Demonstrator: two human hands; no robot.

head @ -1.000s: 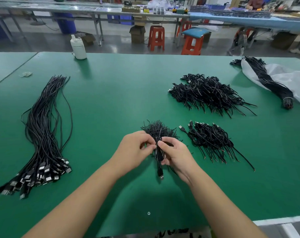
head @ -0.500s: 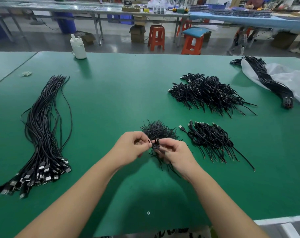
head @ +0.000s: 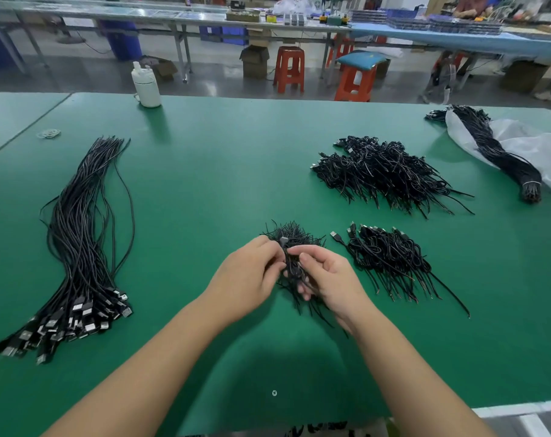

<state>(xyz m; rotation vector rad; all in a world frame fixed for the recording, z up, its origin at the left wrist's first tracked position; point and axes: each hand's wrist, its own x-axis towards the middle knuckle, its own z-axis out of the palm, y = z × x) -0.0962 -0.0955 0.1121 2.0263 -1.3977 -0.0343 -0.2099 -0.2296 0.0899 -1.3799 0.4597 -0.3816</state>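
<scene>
My left hand (head: 252,274) and my right hand (head: 329,279) meet over the middle of the green table (head: 220,184). Between them they hold a short black cable (head: 291,266), folded into a small bundle, its plug end sticking up at the top. Fingers of both hands curl round it. Just behind the hands lies a small heap of black twist ties (head: 294,234). To the right lies a pile of folded short cables (head: 390,257).
A long bundle of black USB cables (head: 78,247) stretches along the left. A bigger pile of folded cables (head: 384,171) lies at the back right, and a tied bundle (head: 501,156) on a white bag (head: 538,149). A white bottle (head: 146,86) stands at the far edge.
The cable's plug end, which hung below my hands a second ago, has been folded upward and now sticks up between my fingers. Both hands stay in the same place.
</scene>
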